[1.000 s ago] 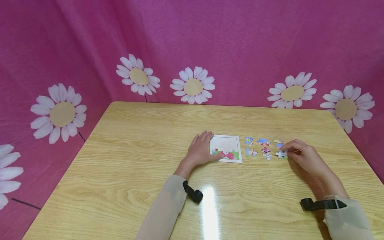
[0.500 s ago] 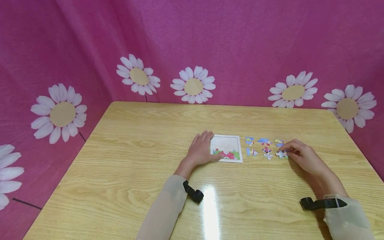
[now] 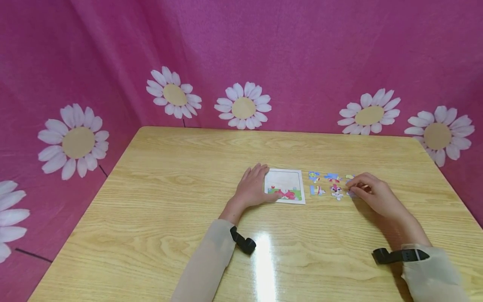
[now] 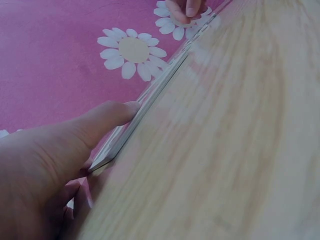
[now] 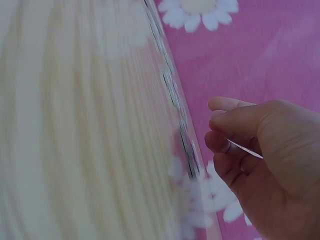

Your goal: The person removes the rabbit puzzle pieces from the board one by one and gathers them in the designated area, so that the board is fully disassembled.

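Observation:
My left hand (image 3: 250,187) rests on the left side of a square puzzle board (image 3: 303,195). Its fingers stretch along the left edge to the far corner, and the thumb lies on the near part. A red and green picture shows along the board's near side; the rest is pale. In the left wrist view, the thumb (image 4: 117,113) touches the board's edge. My right hand (image 3: 377,195) hovers with bent fingers over the rightmost puzzle pieces, partly hiding them. The right wrist view shows no piece between its fingertips. A puzzle piece with an animal face (image 3: 336,192) lies just left of it.
More jigsaw pieces lie in two rows between board and right hand, among them a blue and yellow piece (image 3: 313,176), a blue and red piece (image 3: 333,178) and a striped piece (image 3: 317,190). The wooden table (image 3: 170,201) meets a pink flowered cloth (image 3: 302,63) behind.
My right hand has moved slightly left and away from me, off the lower right piece's right edge to above it. The left hand and board stay put.

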Available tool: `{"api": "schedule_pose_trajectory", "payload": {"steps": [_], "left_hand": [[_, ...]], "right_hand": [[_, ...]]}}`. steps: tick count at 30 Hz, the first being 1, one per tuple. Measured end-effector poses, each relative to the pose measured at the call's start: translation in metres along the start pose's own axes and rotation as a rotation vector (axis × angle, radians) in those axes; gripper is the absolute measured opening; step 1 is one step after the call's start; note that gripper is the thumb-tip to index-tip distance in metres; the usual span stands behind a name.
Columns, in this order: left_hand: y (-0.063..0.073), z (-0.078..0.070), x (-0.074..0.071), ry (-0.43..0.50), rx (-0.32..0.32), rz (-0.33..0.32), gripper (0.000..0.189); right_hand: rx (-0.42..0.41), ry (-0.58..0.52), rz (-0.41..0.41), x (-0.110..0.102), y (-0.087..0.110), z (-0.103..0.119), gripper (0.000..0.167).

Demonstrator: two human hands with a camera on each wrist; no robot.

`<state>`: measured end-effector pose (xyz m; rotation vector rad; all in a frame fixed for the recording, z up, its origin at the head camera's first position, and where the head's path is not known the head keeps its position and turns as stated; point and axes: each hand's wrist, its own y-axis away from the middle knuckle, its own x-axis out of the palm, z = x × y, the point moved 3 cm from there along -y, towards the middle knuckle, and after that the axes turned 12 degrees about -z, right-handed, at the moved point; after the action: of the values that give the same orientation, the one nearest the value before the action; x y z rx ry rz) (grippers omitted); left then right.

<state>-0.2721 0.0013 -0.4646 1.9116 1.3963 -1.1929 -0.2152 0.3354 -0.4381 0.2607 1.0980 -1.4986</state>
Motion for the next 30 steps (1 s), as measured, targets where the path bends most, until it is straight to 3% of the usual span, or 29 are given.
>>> {"api": "schedule_pose_trajectory", "payload": {"steps": [6, 18, 30], "left_hand": [[0.000, 0.000, -0.001, -0.001, 0.006, 0.002, 0.098], [0.001, -0.001, -0.001, -0.014, 0.018, -0.002, 0.100], [0.002, 0.002, -0.005, 0.002, 0.053, 0.077, 0.108]], "right_hand": [[-0.050, -0.040, 0.028, 0.023, -0.013, 0.023, 0.013], [-0.043, -0.173, 0.149, 0.070, -0.037, 0.063, 0.010], [-0.022, -0.191, 0.235, 0.097, -0.048, 0.084, 0.008]]}}
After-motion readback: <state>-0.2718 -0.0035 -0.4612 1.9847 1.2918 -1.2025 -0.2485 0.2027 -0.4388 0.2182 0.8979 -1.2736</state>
